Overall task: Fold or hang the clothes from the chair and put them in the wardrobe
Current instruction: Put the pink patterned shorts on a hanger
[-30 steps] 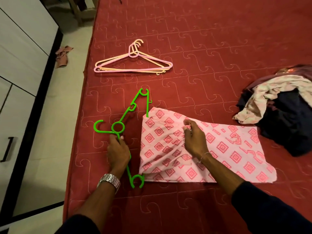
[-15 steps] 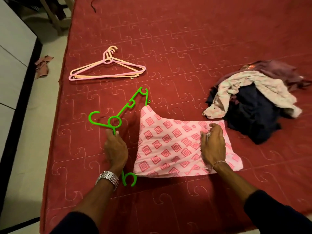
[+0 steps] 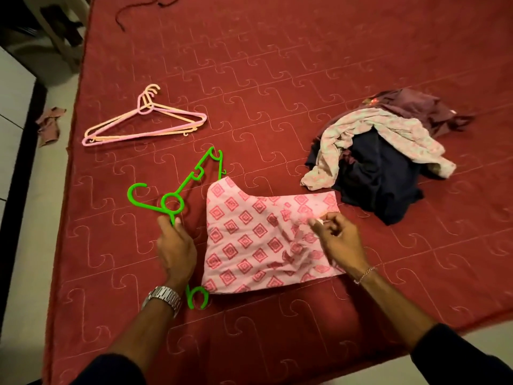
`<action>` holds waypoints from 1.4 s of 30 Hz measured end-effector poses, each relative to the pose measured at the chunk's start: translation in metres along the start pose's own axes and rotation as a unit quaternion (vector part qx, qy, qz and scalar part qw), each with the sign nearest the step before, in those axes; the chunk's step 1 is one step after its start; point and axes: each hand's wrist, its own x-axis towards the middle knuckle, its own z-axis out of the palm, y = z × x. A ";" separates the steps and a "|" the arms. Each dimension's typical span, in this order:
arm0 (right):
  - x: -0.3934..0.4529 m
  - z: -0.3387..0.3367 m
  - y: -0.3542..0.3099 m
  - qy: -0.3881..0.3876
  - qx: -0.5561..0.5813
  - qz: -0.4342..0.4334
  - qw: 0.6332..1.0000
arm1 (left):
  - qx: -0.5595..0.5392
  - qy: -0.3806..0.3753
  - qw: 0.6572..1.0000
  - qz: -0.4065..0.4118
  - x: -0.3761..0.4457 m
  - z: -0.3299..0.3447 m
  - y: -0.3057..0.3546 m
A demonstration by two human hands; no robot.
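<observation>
- The wardrobe is showing only as a pale panel cut off at the left edge of the frame.
- The pink hangers are lying stacked at upper left on the red bed; their number is hard to tell.
- The green hanger is lying left of centre, long axis running from lower centre up toward the frame's middle, hook pointing left.
- The left hand is covering the hanger's middle, its grip curled around the bar.
- The pink patterned cloth is lying folded at centre, long axis left to right, its left edge hiding the hanger's bar.
- The right hand is pinching the cloth's rumpled right part.
- The clothes pile is sitting at right, its lower garments buried.
</observation>
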 end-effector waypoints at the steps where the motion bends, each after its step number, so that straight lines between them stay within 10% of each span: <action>1: 0.001 0.000 0.001 -0.009 0.011 0.005 1.000 | 0.000 -0.001 1.000 0.005 -0.002 0.000 0.002; 9: 0.037 -0.009 0.005 -0.020 -0.363 -0.077 0.928 | 0.003 -0.003 1.000 0.011 -0.006 0.003 0.003; 22: 0.072 0.005 -0.011 0.054 -0.263 -0.021 0.963 | -0.010 0.004 1.000 0.013 -0.007 0.004 -0.001; 27: 0.079 -0.019 -0.017 0.201 -0.340 -0.006 0.919 | -0.006 0.014 1.000 0.014 -0.007 0.000 -0.005; 35: 0.058 -0.009 -0.013 0.232 -0.447 -0.152 0.850 | -0.004 0.015 1.000 0.005 -0.011 -0.001 -0.007; 42: 0.022 0.007 -0.009 -0.059 -0.348 0.105 0.930 | -0.008 0.011 1.000 -0.007 -0.010 -0.001 -0.008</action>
